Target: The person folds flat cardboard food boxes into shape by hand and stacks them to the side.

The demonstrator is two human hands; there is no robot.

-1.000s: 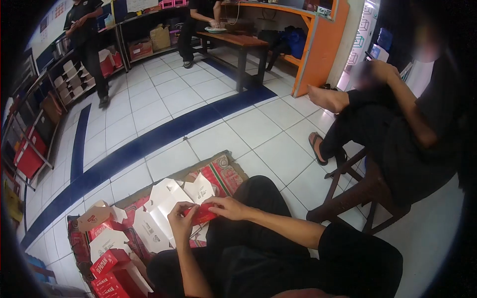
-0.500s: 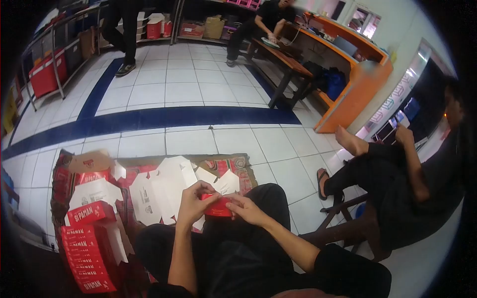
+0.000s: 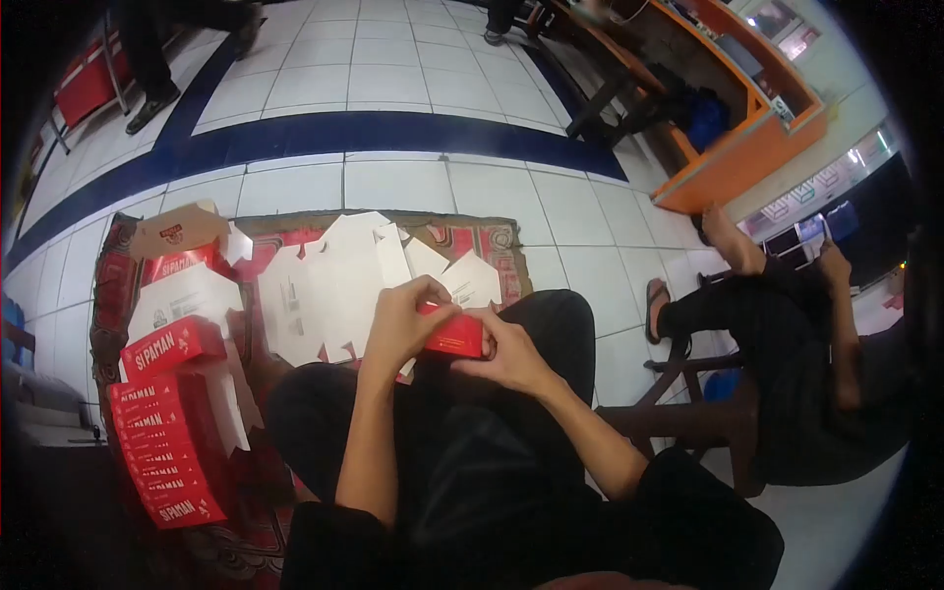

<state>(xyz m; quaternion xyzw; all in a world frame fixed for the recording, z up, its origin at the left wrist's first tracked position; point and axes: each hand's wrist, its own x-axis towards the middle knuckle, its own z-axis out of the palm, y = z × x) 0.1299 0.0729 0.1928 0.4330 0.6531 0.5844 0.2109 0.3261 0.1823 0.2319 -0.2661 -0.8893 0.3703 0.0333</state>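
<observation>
A small red cardboard box (image 3: 456, 342) is between my two hands, above my lap. My left hand (image 3: 405, 317) is closed on its left end, with thumb and bent fingers at the top edge. Gripping the right end is my right hand (image 3: 505, 354), its thumb near the top and fingers along the side. Just beyond lie unfolded white carton blanks (image 3: 339, 280), inner side up. To the left, several red folded boxes (image 3: 162, 452) printed "SI PAMAN" stand in a row, with another red box (image 3: 177, 346) behind them.
A patterned red mat (image 3: 246, 541) lies under the cartons on the tiled floor (image 3: 393, 187). At right, a seated person (image 3: 806, 364) holds a phone beside a wooden bench (image 3: 688, 418). An orange counter (image 3: 733, 162) stands beyond. Another person's legs (image 3: 147, 59) are at upper left.
My view has tilted downward, so the mat and cartons appear higher. My right hand has shifted its grip around the red box's right end. The person at upper left has stepped.
</observation>
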